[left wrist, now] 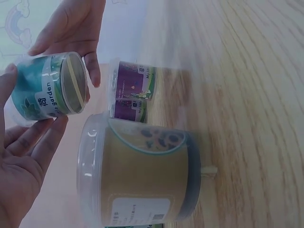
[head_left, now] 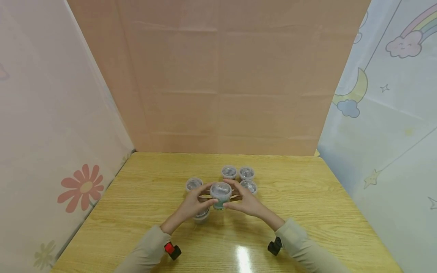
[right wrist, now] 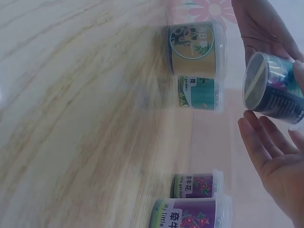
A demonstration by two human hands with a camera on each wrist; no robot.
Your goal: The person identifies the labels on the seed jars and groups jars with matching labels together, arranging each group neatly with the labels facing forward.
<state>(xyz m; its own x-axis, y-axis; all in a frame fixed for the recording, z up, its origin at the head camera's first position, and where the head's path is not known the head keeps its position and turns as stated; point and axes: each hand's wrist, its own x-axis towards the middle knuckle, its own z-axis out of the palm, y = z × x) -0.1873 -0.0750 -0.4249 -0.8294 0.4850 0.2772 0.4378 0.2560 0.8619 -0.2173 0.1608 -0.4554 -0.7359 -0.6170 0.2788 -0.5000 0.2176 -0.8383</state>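
Note:
A small lidded plastic tub (head_left: 220, 193) with a teal label is held up over the table between both hands. My left hand (head_left: 192, 204) grips its left side, thumb in front and fingers behind. Opposite it, my right hand (head_left: 247, 203) holds the right side the same way. In the left wrist view the tub (left wrist: 40, 88) is tilted, its clear base with a pale strip turned toward the table. Below the left hand stands a larger-looking tub with a tan label (left wrist: 147, 175). Purple-label tubs (right wrist: 192, 186) stand on the right-hand side.
Behind the left hand stands another teal-label tub (head_left: 194, 184). Three lidded tubs cluster beyond the right hand, one of them a back tub (head_left: 229, 171). The wooden table (head_left: 290, 212) meets a plain backdrop (head_left: 218, 76) at its far edge, with printed curtains at both sides.

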